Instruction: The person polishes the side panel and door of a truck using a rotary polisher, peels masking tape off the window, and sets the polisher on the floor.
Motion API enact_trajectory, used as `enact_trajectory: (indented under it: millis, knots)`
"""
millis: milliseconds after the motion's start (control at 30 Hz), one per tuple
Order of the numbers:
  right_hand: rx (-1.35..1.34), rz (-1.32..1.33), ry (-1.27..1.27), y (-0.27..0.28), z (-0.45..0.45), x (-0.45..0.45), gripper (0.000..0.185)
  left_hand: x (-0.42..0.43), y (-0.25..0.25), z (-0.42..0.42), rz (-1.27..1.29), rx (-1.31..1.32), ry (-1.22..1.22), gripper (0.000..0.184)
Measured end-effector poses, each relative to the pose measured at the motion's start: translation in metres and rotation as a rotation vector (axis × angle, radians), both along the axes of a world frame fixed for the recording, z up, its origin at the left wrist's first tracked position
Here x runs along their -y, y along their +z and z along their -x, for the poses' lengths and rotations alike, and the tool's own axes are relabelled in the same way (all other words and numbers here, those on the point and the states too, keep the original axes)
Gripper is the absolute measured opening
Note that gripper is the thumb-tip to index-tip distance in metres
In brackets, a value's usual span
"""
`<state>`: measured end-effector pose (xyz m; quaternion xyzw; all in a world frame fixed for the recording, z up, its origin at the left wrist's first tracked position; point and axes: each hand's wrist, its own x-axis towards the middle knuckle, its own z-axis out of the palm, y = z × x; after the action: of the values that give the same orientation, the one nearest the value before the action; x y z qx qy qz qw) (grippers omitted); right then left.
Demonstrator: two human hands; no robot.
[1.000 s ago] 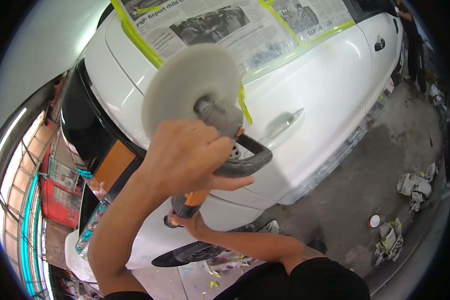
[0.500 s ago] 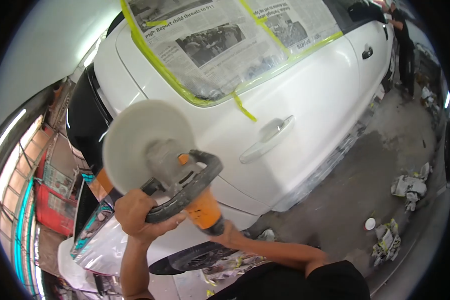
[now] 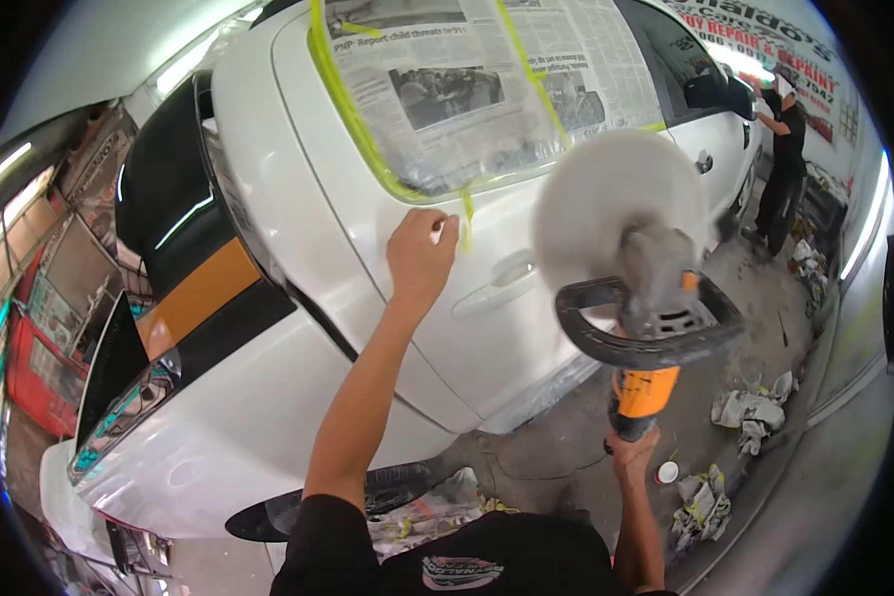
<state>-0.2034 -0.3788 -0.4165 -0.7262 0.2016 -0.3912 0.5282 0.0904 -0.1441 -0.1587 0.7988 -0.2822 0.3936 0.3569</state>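
Note:
My right hand [image 3: 633,452] is closed round the rear end of an orange and black polisher [image 3: 648,390], held upright away from the white car. Its round pale pad [image 3: 606,199] looks blurred, and its black loop handle [image 3: 646,348] is free of any hand. Close to the car's side panel [image 3: 368,238], my left hand [image 3: 425,260] has its fingers curled together beside a hanging strip of yellow-green tape [image 3: 468,214]. What those fingers hold, if anything, cannot be made out. Newspaper and clear film [image 3: 447,139], edged with the same tape, cover the side window.
A door handle [image 3: 497,288] lies between my left hand and the pad. Another person [image 3: 787,149] stands by the car's front at the upper right. Crumpled masking paper [image 3: 750,412] and a white cup [image 3: 668,472] are on the floor. A wheel [image 3: 392,487] is below.
My left hand has let go of the loop handle and moved up to the panel near the tape strip. The polisher has swung right, away from the car's rear, in my right hand.

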Motion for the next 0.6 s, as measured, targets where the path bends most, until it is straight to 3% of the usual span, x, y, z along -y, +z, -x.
enact_trajectory:
  millis: [33, 133, 200, 300, 367, 433, 467, 600]
  knots:
    - [-0.001, -0.004, 0.0, 0.008, 0.001, 0.012, 0.025, 0.016, 0.006, -0.007, -0.004, -0.001, 0.0, 0.024]
    - [0.001, 0.014, -0.043, 0.01, 0.013, 0.054, 0.023, 0.056, 0.015, -0.031, -0.318, 0.004, 0.318, 0.028]
    - [-0.087, 0.137, -0.209, -0.015, 0.014, 0.09, 0.03, 0.062, 0.003, -0.056, -0.391, 0.044, 0.35, 0.028]
    - [-0.045, 0.12, -0.295, -0.013, 0.011, 0.114, 0.04, 0.061, -0.001, -0.074, -0.474, 0.114, 0.407, 0.026]
    - [-0.057, 0.104, -0.23, -0.021, 0.01, 0.132, 0.051, 0.065, 0.002, -0.074, -0.492, 0.132, 0.438, 0.024]
    - [0.15, -0.316, -0.13, -0.028, 0.011, 0.138, 0.054, 0.07, 0.019, -0.054, -0.436, 0.058, 0.355, 0.015]
    - [0.151, -0.323, -0.123, -0.034, 0.009, 0.142, 0.054, 0.07, 0.021, -0.056, -0.442, 0.059, 0.362, 0.015]
    - [0.212, 0.313, -0.177, -0.064, 0.0, 0.172, 0.059, 0.065, 0.024, -0.066, -0.596, 0.127, 0.263, 0.003]
